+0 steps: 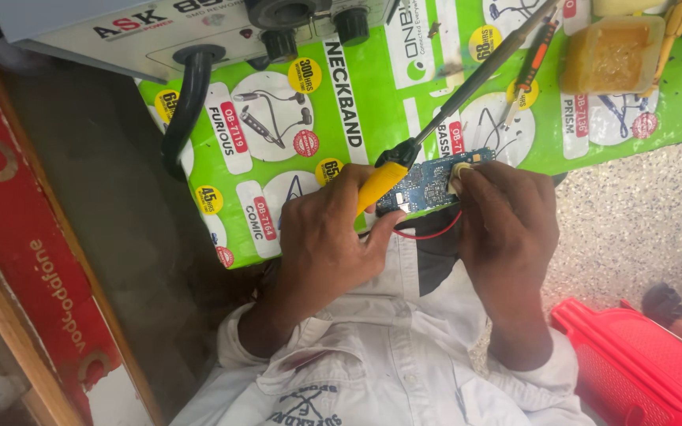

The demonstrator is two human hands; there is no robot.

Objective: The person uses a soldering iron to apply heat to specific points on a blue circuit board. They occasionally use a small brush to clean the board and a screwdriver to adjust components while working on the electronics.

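Note:
My left hand [329, 241] grips the yellow handle of a soldering-iron-like tool [380, 185]. Its long dark shaft runs up and to the right across the bench. My right hand [507, 229] holds a small blue circuit board [424, 180] at its right end, with the thumb pressed on a pale part on the board. The tool's handle lies against the board's left side. A thin red wire [429, 234] loops below the board between my hands. Both hands hover at the near edge of a bench covered by a green printed sheet [357, 87].
A grey rework station [159, 31] with black knobs and a thick black hose [187, 102] stands at the back left. A tub with an amber block [613, 51] and a small screwdriver [534, 55] lie at the back right. A red plastic stool [633, 363] stands on the speckled floor at the right, and a red board [9, 221] is at the left.

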